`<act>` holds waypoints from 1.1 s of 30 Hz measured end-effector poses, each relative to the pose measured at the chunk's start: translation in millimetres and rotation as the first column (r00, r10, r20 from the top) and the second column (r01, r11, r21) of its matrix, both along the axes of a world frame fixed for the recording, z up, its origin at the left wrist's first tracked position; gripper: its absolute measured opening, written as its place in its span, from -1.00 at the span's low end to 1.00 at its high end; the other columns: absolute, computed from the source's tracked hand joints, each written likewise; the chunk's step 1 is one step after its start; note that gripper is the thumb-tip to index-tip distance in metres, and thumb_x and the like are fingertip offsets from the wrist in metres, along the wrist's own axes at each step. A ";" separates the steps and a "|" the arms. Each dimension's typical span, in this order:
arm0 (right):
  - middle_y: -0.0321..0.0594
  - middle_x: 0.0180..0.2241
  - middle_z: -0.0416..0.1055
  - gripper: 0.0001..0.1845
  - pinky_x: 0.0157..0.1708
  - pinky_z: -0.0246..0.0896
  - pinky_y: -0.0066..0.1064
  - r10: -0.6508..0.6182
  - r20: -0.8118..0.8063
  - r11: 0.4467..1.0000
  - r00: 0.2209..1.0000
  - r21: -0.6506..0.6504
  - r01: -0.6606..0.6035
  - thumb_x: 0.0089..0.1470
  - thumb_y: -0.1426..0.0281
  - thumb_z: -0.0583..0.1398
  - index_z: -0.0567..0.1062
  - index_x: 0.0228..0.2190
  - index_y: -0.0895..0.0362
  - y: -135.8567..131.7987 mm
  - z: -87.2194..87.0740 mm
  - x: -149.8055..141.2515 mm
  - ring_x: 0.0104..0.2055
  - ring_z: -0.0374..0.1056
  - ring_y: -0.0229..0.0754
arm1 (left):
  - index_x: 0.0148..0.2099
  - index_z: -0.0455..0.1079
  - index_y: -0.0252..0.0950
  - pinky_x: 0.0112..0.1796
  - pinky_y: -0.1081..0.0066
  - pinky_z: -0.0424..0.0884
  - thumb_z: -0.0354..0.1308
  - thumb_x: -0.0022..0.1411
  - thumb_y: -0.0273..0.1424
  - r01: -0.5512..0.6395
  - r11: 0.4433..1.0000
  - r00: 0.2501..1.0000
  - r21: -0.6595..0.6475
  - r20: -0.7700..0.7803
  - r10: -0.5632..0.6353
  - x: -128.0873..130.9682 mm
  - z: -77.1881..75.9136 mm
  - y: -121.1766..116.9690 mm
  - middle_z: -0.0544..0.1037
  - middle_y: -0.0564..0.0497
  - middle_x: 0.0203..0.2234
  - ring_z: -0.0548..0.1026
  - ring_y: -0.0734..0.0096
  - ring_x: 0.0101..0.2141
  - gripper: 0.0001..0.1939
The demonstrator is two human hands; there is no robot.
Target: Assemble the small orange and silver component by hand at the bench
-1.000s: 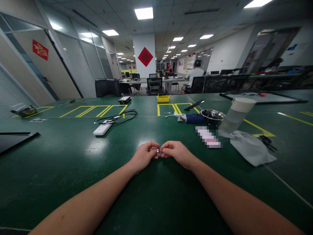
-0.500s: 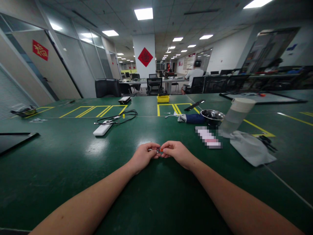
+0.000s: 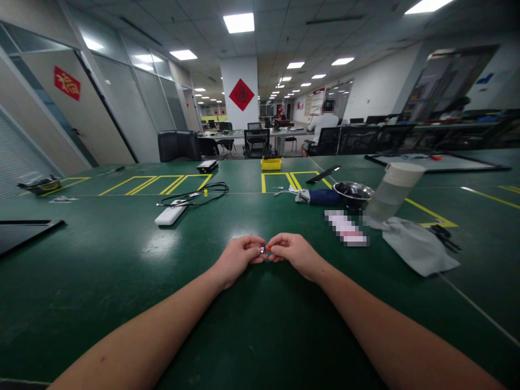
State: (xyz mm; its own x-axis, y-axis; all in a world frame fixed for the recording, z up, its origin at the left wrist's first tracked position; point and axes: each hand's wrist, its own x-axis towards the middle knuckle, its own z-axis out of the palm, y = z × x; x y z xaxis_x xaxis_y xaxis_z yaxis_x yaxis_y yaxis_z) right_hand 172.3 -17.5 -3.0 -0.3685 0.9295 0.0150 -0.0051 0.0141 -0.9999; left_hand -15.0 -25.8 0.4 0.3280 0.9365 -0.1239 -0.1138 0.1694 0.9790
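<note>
My left hand (image 3: 241,257) and my right hand (image 3: 291,252) meet just above the green table, fingertips nearly touching. Pinched in the left fingers is a small dark and silvery metal piece (image 3: 262,248), too small to name. A tiny orange-red piece (image 3: 268,249) sits at the right thumb and fingertips, beside the metal piece. Whether the two pieces are joined I cannot tell. Both hands are closed in a pinch, and the fingers partly hide what they hold.
A white power bank (image 3: 170,213) with a black cable (image 3: 211,189) lies left ahead. To the right are a pixelated flat item (image 3: 346,228), a grey pouch (image 3: 418,246), a tilted translucent bottle (image 3: 392,195) and a metal bowl (image 3: 352,190). A yellow box (image 3: 271,164) stands at the back.
Both hands stay in nearly the same place. The left hand and wrist have turned or shifted very slightly; the small pieces remain between the fingertips.
</note>
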 end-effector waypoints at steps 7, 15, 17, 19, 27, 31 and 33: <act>-0.17 -0.46 0.51 -0.76 -0.27 0.35 -0.35 -0.002 -0.033 1.000 0.999 -0.003 0.002 -0.12 0.38 0.32 0.50 -0.35 0.25 1.4 -2.8 0.2 -0.37 0.46 -0.20 | -0.11 0.40 -0.40 -0.27 0.52 0.49 0.14 0.18 -0.56 -0.022 0.999 0.998 -0.040 0.062 0.025 0.2 0.2 1.4 0.56 -0.14 -0.31 0.57 0.46 -0.35 -0.80; -0.11 -0.38 0.52 -0.82 -0.19 0.38 -0.32 -0.027 -0.072 0.997 0.997 -0.068 0.022 -0.09 0.45 0.26 0.52 -0.35 0.25 3.6 -4.0 -1.4 -0.31 0.49 -0.16 | -0.14 0.41 -0.35 -0.24 0.50 0.47 0.20 0.10 -0.55 0.017 0.999 0.999 0.029 0.046 -0.019 0.7 -1.6 -3.3 0.53 -0.04 -0.31 0.54 0.49 -0.34 -0.78; -0.11 -0.39 0.53 -0.82 -0.21 0.39 -0.34 -0.015 -0.062 0.998 0.998 -0.063 0.011 -0.08 0.46 0.25 0.53 -0.35 0.26 3.5 -3.9 -1.1 -0.32 0.49 -0.18 | -0.14 0.40 -0.35 -0.25 0.50 0.47 0.20 0.10 -0.55 0.030 0.999 0.999 0.017 0.039 -0.031 1.3 -1.3 -3.8 0.54 -0.05 -0.31 0.55 0.48 -0.33 -0.77; -0.11 -0.38 0.53 -0.83 -0.21 0.39 -0.35 -0.011 -0.062 0.998 0.998 -0.062 0.008 -0.07 0.46 0.25 0.53 -0.35 0.25 3.3 -3.7 -0.6 -0.32 0.49 -0.19 | -0.13 0.40 -0.35 -0.25 0.49 0.47 0.21 0.10 -0.54 0.028 1.000 0.999 0.002 0.044 -0.028 1.7 -1.1 -3.7 0.55 -0.07 -0.30 0.55 0.47 -0.33 -0.76; -0.12 -0.38 0.53 -0.83 -0.22 0.40 -0.35 -0.004 -0.057 0.999 0.998 -0.054 0.001 -0.05 0.44 0.27 0.53 -0.34 0.24 2.2 -3.0 -0.3 -0.31 0.49 -0.19 | -0.12 0.42 -0.35 -0.25 0.49 0.47 0.22 0.11 -0.49 0.026 1.000 0.999 0.005 0.038 -0.026 0.8 -3.8 -1.7 0.56 -0.10 -0.30 0.55 0.46 -0.33 -0.76; -0.11 -0.36 0.53 -0.80 -0.21 0.39 -0.34 0.014 -0.054 0.999 0.998 -0.047 -0.017 -0.05 0.40 0.29 0.53 -0.33 0.25 1.6 -2.2 0.3 -0.30 0.49 -0.18 | -0.12 0.44 -0.37 -0.27 0.50 0.47 0.22 0.12 -0.46 0.037 0.999 0.999 0.011 0.033 -0.037 0.3 -4.7 -1.4 0.57 -0.12 -0.31 0.55 0.45 -0.34 -0.76; -0.11 -0.36 0.53 -0.79 -0.20 0.38 -0.34 0.023 -0.050 0.999 0.998 -0.043 -0.026 -0.05 0.39 0.29 0.52 -0.33 0.25 1.5 -2.4 0.8 -0.29 0.49 -0.18 | -0.12 0.44 -0.37 -0.28 0.50 0.47 0.22 0.12 -0.47 0.038 0.999 0.999 0.020 0.026 -0.038 0.1 -4.8 -1.3 0.56 -0.13 -0.30 0.55 0.45 -0.34 -0.77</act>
State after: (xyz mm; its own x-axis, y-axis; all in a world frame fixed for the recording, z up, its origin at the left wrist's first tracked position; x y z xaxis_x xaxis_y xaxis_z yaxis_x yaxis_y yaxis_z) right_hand 173.1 -16.0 -5.4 -0.3910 0.9204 -0.0063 -0.0545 -0.0300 -0.9981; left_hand -14.9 -27.1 -4.4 0.3665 0.9254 -0.0962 -0.1337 0.1547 0.9789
